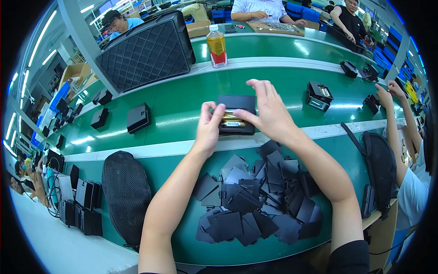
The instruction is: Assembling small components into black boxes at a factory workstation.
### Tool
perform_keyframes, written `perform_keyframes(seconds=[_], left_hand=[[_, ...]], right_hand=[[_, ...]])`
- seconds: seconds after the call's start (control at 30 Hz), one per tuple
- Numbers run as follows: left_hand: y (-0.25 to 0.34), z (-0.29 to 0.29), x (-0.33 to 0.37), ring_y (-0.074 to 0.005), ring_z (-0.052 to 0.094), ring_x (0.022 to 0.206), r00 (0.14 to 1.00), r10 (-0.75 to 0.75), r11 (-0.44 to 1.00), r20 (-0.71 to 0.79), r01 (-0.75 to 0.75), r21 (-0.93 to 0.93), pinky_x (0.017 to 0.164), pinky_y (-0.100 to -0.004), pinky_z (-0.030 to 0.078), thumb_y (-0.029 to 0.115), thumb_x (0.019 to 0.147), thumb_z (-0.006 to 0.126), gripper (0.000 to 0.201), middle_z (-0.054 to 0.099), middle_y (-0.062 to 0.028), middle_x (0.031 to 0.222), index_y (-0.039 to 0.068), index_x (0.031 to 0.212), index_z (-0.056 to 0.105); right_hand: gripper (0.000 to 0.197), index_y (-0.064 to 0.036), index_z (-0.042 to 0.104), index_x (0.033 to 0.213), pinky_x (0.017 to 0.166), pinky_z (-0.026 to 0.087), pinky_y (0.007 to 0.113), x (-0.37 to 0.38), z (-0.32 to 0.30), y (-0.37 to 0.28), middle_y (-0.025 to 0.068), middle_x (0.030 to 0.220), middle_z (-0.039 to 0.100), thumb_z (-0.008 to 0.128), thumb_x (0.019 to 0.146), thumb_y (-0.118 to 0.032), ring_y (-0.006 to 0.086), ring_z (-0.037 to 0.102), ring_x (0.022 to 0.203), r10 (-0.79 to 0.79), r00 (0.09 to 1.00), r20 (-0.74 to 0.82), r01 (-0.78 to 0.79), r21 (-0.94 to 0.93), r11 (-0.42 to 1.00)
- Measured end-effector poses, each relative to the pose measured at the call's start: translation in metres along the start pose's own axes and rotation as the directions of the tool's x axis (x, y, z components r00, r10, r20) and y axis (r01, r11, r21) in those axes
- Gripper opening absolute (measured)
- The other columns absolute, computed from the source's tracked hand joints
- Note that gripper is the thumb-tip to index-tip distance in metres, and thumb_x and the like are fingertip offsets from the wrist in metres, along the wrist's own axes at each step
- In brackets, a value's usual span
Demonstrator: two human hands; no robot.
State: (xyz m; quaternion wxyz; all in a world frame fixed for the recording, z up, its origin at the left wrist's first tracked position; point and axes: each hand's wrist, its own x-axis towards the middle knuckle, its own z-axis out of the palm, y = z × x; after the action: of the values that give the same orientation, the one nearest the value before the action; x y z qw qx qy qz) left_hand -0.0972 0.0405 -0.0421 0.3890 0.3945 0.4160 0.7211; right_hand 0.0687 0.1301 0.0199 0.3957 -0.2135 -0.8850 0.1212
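Note:
A black box-shaped device (pixel 237 101) is in front of me, its battery compartment uncovered. Several gold-and-silver batteries (pixel 233 123) lie side by side in it. My left hand (pixel 209 128) grips the device's left side, thumb at the batteries' ends. From the right, my right hand (pixel 273 111) reaches over with its thumb against the batteries and its fingers stretched up and apart. Below my hands, between my forearms, a loose heap of flat black plastic covers (pixel 242 201) is spread on the green table (pixel 182 249).
More black devices (pixel 138 118) stand along the green belt (pixel 173 98); one at right shows batteries (pixel 319 96). A dark mesh pouch (pixel 126 196) and a black bag (pixel 381 164) flank me. A bottle (pixel 216 46) stands beyond, beside a black case (pixel 148 50). A co-worker's hands (pixel 385 97) are at right.

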Motion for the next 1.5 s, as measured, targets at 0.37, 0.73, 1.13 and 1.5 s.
perform_keyframes(seconds=[0.37, 0.73, 1.13, 1.5], left_hand=[[0.015, -0.007, 0.004, -0.0153, 0.062, 0.088, 0.929, -0.176, 0.984, -0.326, 0.153, -0.095, 0.073, -0.0282, 0.053, 0.034, 0.101, 0.053, 0.030, 0.057, -0.0090, 0.099, 0.007, 0.112, 0.046], [0.001, -0.018, 0.005, -0.0114, 0.054, 0.084, 0.968, -0.066, 0.998, -0.243, 0.070, 0.010, 0.078, -0.0263, 0.047, 0.030, 0.101, 0.054, 0.026, 0.055, -0.0066, 0.094, 0.006, 0.104, 0.046], [0.001, -0.005, 0.000, -0.0103, 0.054, 0.081, 0.970, -0.231, 0.964, -0.075, 0.217, -0.155, 0.073, -0.0261, 0.048, 0.027, 0.100, 0.056, 0.022, 0.055, -0.0038, 0.091, 0.009, 0.108, 0.045], [0.016, 0.012, -0.004, -0.0118, 0.057, 0.071, 0.987, -0.147, 0.980, -0.061, 0.137, -0.145, 0.061, -0.0265, 0.050, 0.025, 0.100, 0.055, 0.020, 0.056, -0.0041, 0.092, 0.011, 0.110, 0.044]], right_hand=[[0.028, -0.0045, 0.061, 0.095, 0.072, 0.050, 0.038, -0.033, -0.011, -0.045, 0.0070, 0.092, 0.060, 0.073, 0.081, -0.025, 0.0267, 0.061, 0.082, -0.233, 0.559, 0.796, 0.183, 0.156, 0.971], [0.017, -0.0025, 0.049, 0.107, 0.063, 0.047, 0.029, -0.001, -0.020, -0.036, 0.0072, 0.087, 0.060, 0.054, 0.091, -0.001, 0.0145, 0.055, 0.069, 0.064, 0.973, 0.223, -0.158, 0.438, 0.885], [0.020, -0.0085, 0.068, 0.100, 0.089, 0.046, 0.038, -0.001, -0.007, -0.004, 0.0064, 0.111, 0.060, 0.070, 0.082, -0.016, 0.0231, 0.055, 0.100, -0.437, 0.896, 0.080, 0.445, -0.132, 0.886], [0.034, -0.0179, 0.070, 0.117, 0.098, 0.042, 0.040, 0.000, -0.002, 0.012, 0.0049, 0.126, 0.058, 0.069, 0.084, -0.020, 0.0261, 0.051, 0.115, -0.272, 0.945, 0.180, 0.275, 0.008, 0.961]])
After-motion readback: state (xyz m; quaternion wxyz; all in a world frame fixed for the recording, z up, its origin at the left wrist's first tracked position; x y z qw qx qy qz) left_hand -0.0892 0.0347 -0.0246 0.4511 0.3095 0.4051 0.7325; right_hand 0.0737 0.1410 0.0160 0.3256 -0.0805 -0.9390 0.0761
